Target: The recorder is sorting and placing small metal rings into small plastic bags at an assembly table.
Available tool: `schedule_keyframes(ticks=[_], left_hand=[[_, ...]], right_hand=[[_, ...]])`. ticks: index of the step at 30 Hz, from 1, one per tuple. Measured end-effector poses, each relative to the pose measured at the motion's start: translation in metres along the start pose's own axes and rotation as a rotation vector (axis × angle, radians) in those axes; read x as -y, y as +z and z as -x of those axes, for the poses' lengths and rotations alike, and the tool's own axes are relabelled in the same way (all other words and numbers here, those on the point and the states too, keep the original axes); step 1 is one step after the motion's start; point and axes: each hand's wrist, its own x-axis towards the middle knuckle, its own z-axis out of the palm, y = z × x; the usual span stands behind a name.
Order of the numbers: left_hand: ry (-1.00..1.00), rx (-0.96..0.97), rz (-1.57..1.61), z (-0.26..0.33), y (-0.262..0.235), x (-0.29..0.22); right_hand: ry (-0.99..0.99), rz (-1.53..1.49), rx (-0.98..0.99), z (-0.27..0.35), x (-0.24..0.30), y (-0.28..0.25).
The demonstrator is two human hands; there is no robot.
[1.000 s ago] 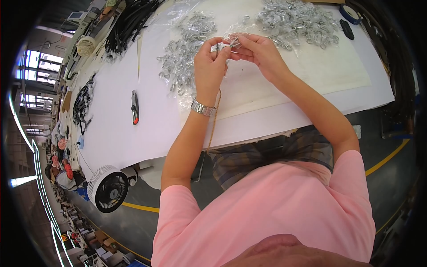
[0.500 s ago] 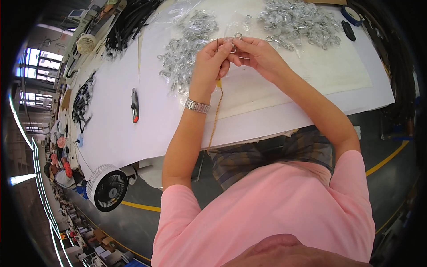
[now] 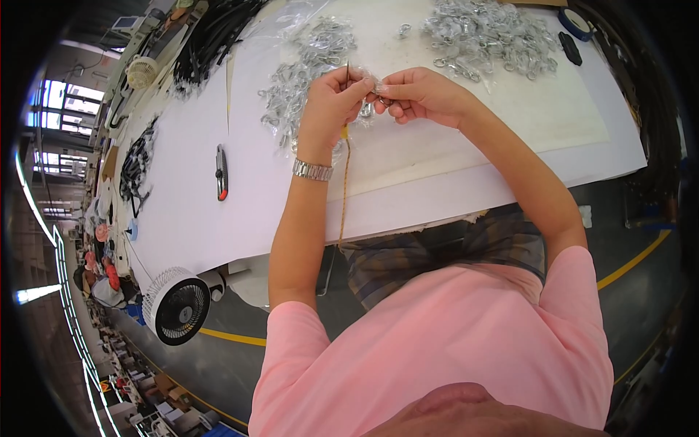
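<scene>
**Q:** Hands first: what are they doing?

**A:** Left hand (image 3: 331, 102) is raised over the white surface (image 3: 451, 175), its fingers pinched closed around a thin dark needle-like pin that sticks up just above the fingertips. A tan cord (image 3: 344, 186) hangs from this hand, down past the silver wristwatch (image 3: 312, 170) and over the surface's near edge. Right hand (image 3: 419, 95) meets it fingertip to fingertip, closed narrowly on a small clear-wrapped metal piece (image 3: 375, 91); the piece is too small to identify further.

**Q:** Where is the rest of the material?

**A:** One heap of shiny metal rings in clear bags (image 3: 309, 65) lies just beyond the left hand. A second, larger heap (image 3: 484, 33) lies at the far right of the surface, well apart from the first.

**Q:** How far along does the work look?

**A:** Judging by the heaps, a lot remains; both are large. No threaded pieces show on the hanging cord, so I cannot tell how many are finished. The single piece between the fingertips seems to be mid-assembly.

**Q:** Anything else nearby?

**A:** A black and red utility knife (image 3: 221, 172) lies to the left, and a white fan (image 3: 176, 306) stands below the surface.
</scene>
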Motion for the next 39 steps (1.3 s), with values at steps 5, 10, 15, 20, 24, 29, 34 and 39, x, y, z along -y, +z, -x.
schedule_keyframes(ticks=[5,10,15,20,24,29,34,39], left_hand=[[0.071,-0.121,-0.139,-0.001,0.008,0.009],[0.023,-0.148,-0.075,0.001,0.014,0.007],[-0.051,-0.098,-0.029,-0.001,0.004,0.008],[-0.013,-0.225,0.126,-0.005,-0.013,0.009],[0.027,0.008,-0.064,-0.007,-0.026,0.002],[0.047,0.306,-0.272,0.007,-0.018,-0.015],[0.004,0.364,-0.293,0.008,-0.016,-0.018],[0.049,0.28,-0.346,0.006,-0.004,-0.013]], right_hand=[[-0.105,0.359,-0.184,0.004,0.004,0.015],[-0.498,1.09,-0.445,0.006,-0.01,0.024],[-0.503,1.139,-0.456,0.004,-0.008,0.023],[-0.379,0.816,-0.347,0.005,0.0,0.019],[-0.129,0.232,-0.13,0.006,0.006,0.01],[-0.036,0.13,-0.125,0.006,0.006,0.0],[0.031,-0.085,0.007,0.005,0.005,-0.002],[0.074,-0.241,0.016,0.001,0.004,-0.01]])
